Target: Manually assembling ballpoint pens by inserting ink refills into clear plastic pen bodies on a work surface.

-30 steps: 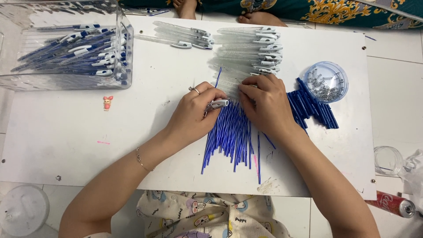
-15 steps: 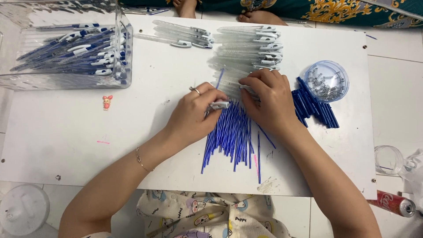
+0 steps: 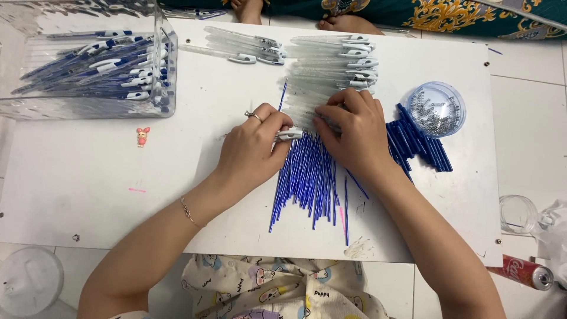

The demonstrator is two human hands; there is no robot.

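My left hand (image 3: pixel 254 145) grips a clear pen barrel with a white clip (image 3: pixel 289 134), its end poking out toward the right. My right hand (image 3: pixel 351 133) rests fingers-down on the lower edge of a pile of clear pen barrels (image 3: pixel 331 65), apparently pinching one. Beneath both hands lies a heap of thin blue ink refills (image 3: pixel 310 180) on the white board (image 3: pixel 118 189). Short dark blue pen parts (image 3: pixel 416 145) lie just right of my right hand.
A clear plastic bin (image 3: pixel 88 65) of finished blue-and-white pens stands at far left. A round clear dish of small metal springs (image 3: pixel 437 109) sits at right. A tiny pink figure (image 3: pixel 142 136), a lid (image 3: pixel 26 280), a glass (image 3: pixel 517 212), a red can (image 3: pixel 520 273). Another person's feet at the top.
My right hand's fingers have shifted slightly over the barrel pile; my left hand stays put with the barrel.
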